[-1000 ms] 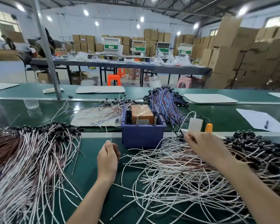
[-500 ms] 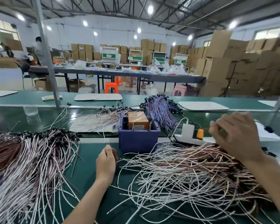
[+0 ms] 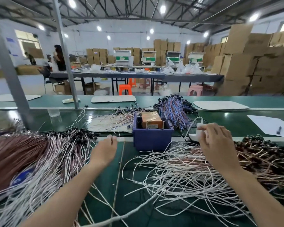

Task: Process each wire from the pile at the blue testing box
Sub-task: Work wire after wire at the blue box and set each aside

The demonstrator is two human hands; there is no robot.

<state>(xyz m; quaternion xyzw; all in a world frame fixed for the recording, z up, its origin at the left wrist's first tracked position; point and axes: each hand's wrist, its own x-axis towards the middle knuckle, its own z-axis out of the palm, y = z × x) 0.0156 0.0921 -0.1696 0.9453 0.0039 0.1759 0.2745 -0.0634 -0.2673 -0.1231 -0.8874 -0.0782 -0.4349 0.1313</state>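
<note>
- Head view, only camera. The blue box (image 3: 152, 140) is sitting on the green bench (image 3: 126, 154), straight ahead and between the two hands. It is probably placed there so either hand can reach it without leaning.
- An orange-brown block (image 3: 152, 121) is standing inside the box, with thin metal pins rising at its near edge. I am taking these as the contact points for testing, but that is a judgement.
- The loose pile of white wires (image 3: 179, 174) is lying just right of the box and spreading toward the near edge. It is likely the untested stock.
- The combed bundle (image 3: 39, 161) with black ends is lying on the left, well apart from the pile. The split is likely keeping done and undone wires from mixing.
- The right hand (image 3: 218, 148) is hovering over the far edge of the pile, near a white plug (image 3: 198, 127). Its fingers are bending loosely and are blurred, so I cannot tell whether they are pinching a wire.
- The left hand (image 3: 105, 151) is waiting just left of the box with its fingers curling inward. Whether a wire end is sitting in that curl cannot be told.
- The hands are staying apart, one on each side of the box.
- A bundle of blue-purple wires (image 3: 174, 110) is lying behind the box, out of the working area.
- Judgement: the step in hand is picking one wire from the pile. The tangle is risking several wires lifting together.
</note>
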